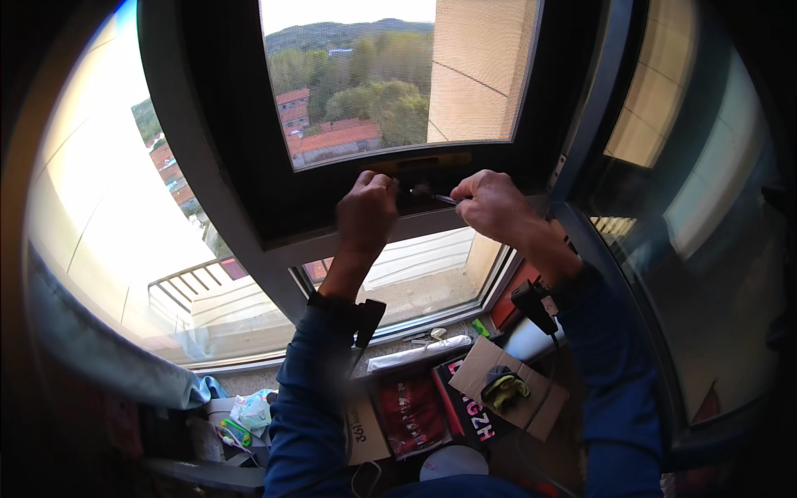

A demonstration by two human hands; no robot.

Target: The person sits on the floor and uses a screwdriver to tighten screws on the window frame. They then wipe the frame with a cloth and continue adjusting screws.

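The dark window frame, fitted with a mesh screen, was the largest item noted. A glass sash stood to the frame's right. Below the frame lay a cardboard sheet, and left of that, also below the frame, a red wrapped package. Both hands were raised at the frame's lower rail. The right hand held a slim metal tool, its tip directed leftward along the rail. The left hand was narrow, fingers curled in; whether it gripped anything could not be determined.
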